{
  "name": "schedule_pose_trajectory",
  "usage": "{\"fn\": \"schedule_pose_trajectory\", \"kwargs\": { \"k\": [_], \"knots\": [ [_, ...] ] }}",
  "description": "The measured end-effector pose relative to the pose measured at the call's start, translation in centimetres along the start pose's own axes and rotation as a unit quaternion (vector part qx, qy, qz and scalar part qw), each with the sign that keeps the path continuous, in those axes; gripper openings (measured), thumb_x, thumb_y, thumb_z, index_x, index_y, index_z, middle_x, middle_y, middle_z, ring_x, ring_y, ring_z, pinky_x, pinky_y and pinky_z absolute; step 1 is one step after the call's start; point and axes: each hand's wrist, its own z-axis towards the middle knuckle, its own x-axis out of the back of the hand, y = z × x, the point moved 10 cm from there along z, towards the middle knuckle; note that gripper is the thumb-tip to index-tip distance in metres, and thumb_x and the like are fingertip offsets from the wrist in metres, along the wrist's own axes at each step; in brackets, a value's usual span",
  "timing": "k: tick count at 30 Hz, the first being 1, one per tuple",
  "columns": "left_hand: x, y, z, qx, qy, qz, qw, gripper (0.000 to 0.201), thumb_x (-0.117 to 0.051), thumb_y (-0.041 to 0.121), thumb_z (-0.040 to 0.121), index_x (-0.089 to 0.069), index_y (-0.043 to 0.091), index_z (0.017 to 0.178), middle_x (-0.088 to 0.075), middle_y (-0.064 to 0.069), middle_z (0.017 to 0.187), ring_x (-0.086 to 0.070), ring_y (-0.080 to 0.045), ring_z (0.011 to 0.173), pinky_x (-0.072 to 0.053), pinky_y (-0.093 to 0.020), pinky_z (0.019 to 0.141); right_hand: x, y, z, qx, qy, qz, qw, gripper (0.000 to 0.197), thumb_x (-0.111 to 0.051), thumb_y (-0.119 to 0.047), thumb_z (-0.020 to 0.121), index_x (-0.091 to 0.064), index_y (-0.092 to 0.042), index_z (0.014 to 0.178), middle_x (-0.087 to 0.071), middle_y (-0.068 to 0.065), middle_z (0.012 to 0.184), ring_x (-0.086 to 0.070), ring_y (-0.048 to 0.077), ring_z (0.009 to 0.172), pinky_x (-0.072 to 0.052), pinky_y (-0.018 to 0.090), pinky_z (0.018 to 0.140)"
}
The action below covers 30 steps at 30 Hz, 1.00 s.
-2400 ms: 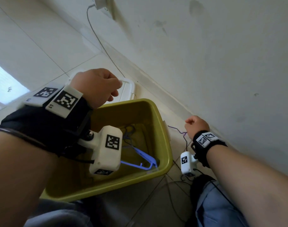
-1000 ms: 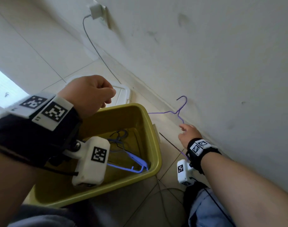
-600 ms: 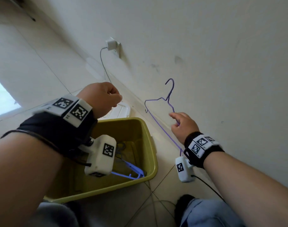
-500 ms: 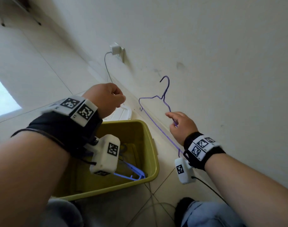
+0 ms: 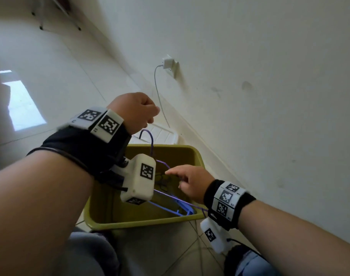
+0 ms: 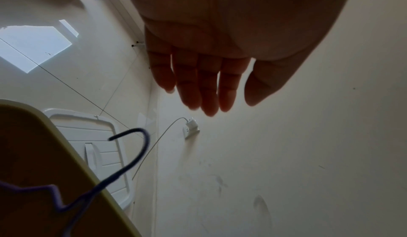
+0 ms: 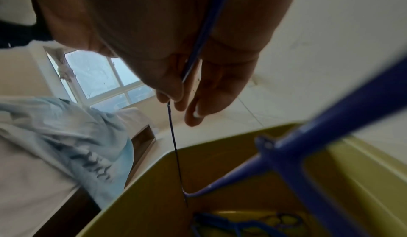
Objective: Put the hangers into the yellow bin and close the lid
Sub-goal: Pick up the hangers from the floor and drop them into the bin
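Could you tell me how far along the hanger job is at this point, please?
Partly done: a blue plastic hanger and some darker ones already lie in the yellow bin. In hand: the right hand pinches a purple wire hanger over the bin, its hook above the far rim. The left hand holds nothing. Left: release this hanger, then fit the white lid, which lies on the floor behind the bin.

Head view downward; wrist views upward
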Motion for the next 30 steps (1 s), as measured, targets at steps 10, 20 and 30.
{"fn": "schedule_pose_trajectory", "kwargs": {
  "k": [10, 20, 30],
  "knots": [
    [1.6, -3.3, 0.5, 0.038, 0.008, -0.033, 0.999, 0.013, -0.05, 0.026, 0.087, -0.057, 0.022, 0.077, -0.066, 0.002, 0.081, -0.061, -0.016, 0.074, -0.047, -0.029, 0.068, -7.8, 3.3, 4.5, -0.168, -0.083, 0.204, 0.961, 0.06, -0.041, 0.009, 0.087, -0.056, -0.032, 0.127, -0.057, -0.009, 0.13, -0.067, 0.009, 0.07, -0.051, 0.02, 0.049],
    [0.3, -5.0, 1.1, 0.068, -0.016, -0.027, 0.997, 0.012, -0.051, 0.028, 0.088, -0.058, 0.022, 0.08, -0.065, 0.005, 0.079, -0.061, -0.014, 0.073, -0.048, -0.029, 0.069, -7.5, 9.1, 6.0, -0.242, -0.086, 0.071, 0.964, 0.065, -0.047, 0.011, 0.084, -0.046, -0.026, 0.138, -0.052, 0.005, 0.14, -0.06, 0.023, 0.116, -0.054, 0.037, 0.092],
    [0.0, -5.5, 1.6, 0.075, -0.02, -0.031, 0.997, 0.012, -0.05, 0.028, 0.088, -0.058, 0.021, 0.081, -0.065, 0.004, 0.08, -0.06, -0.014, 0.072, -0.048, -0.028, 0.068, -6.6, 7.6, 7.1, -0.194, -0.04, 0.082, 0.977, 0.063, -0.036, 0.013, 0.084, -0.057, -0.028, 0.128, -0.064, -0.003, 0.113, -0.061, 0.018, 0.103, -0.051, 0.027, 0.09]
  ]
}}
